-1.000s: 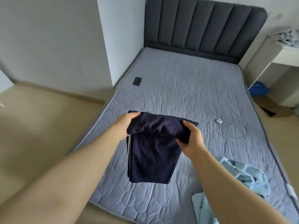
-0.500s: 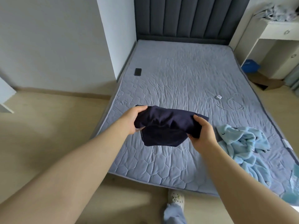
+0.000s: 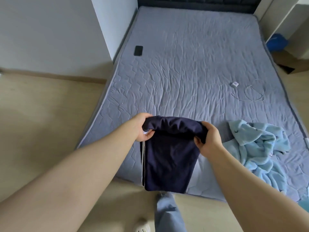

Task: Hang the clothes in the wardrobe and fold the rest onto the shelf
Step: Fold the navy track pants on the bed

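A dark navy garment (image 3: 168, 158) with a white side stripe hangs folded over from both my hands above the foot of the bed. My left hand (image 3: 142, 128) grips its upper left corner. My right hand (image 3: 209, 139) grips the upper right corner. The lower fold dangles past the mattress edge. A crumpled light blue garment (image 3: 260, 148) lies on the bed to the right of my right hand.
The grey quilted mattress (image 3: 192, 64) carries a black phone (image 3: 138, 50) near its left edge and a white charger with cable (image 3: 250, 92) at right. A white wall corner (image 3: 113, 27) stands left of the bed. A white desk (image 3: 294, 17) and cardboard box (image 3: 291, 62) are at far right.
The view has tilted down and pulled back from the bed. The navy garment has dropped open, hanging longer than half a second ago, with both hands still gripping its top.
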### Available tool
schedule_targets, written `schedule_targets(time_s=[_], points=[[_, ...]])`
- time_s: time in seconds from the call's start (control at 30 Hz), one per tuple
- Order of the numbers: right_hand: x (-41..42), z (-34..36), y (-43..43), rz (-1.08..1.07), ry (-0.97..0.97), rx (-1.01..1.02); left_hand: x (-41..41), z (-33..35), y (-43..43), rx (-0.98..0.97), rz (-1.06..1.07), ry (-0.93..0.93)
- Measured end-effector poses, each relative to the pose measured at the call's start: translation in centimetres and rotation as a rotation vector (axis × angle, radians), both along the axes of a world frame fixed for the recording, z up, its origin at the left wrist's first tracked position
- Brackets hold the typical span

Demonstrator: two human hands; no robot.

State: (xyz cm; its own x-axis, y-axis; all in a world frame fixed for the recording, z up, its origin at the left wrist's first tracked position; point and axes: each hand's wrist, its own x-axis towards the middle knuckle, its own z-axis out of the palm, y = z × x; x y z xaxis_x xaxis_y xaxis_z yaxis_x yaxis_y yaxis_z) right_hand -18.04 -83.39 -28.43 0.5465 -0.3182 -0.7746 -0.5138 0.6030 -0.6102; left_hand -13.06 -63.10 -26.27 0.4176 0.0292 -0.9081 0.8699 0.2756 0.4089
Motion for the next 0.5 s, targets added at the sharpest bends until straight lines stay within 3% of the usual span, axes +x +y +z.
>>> schedule_targets(time_s=[0.3,0.5], points=[[14.1,-10.5,-4.8,0.093,0.185,-0.039,13.3,-11.1,-4.5,0.099,0.025,0.029],[15.5,-15.5,-5.2,0.146,0.27,0.013,14.3,-15.9,-4.2,0.186,-0.051,0.061]])
